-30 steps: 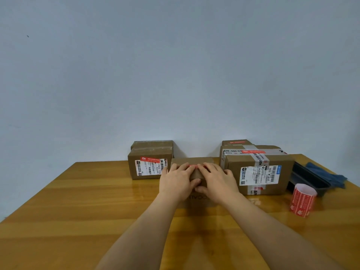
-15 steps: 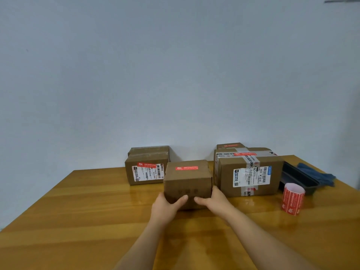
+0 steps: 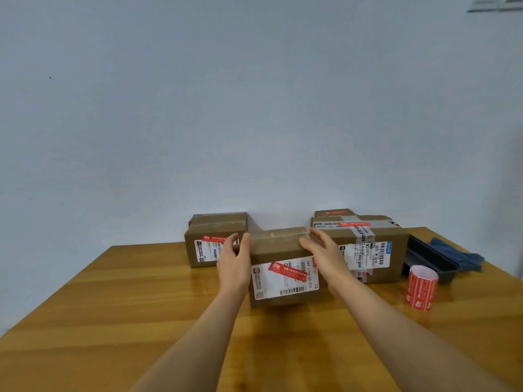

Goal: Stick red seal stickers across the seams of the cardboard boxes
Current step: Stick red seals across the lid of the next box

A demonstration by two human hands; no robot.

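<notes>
Where the wooden surface (image 3: pixel 113 306) runs toward the wall, a small cardboard box (image 3: pixel 278 250) stands at centre, its near face carrying a white shipping label (image 3: pixel 285 281) with a red seal sticker (image 3: pixel 288 270) laid slantwise across it. Top seam taped; no red visible on top from this angle. Left hand (image 3: pixel 233 263) flat against the box's left side, fingers straight, grip relaxed, not curled round anything. Right hand (image 3: pixel 322 251) at the upper right edge, fingers extended; contact with the box cannot be told for sure, grip likewise loose.

Left of it, near the wall, a stacked pair of boxes (image 3: pixel 215 241), red sticker on the front label. Right, just beside the centre box, a larger taped box (image 3: pixel 368 250) with red seal on top, a smaller one behind it. Further right, a red sticker roll (image 3: pixel 421 287) stands upright, near a black tray (image 3: pixel 430 258) and a blue cloth (image 3: pixel 458 256).
</notes>
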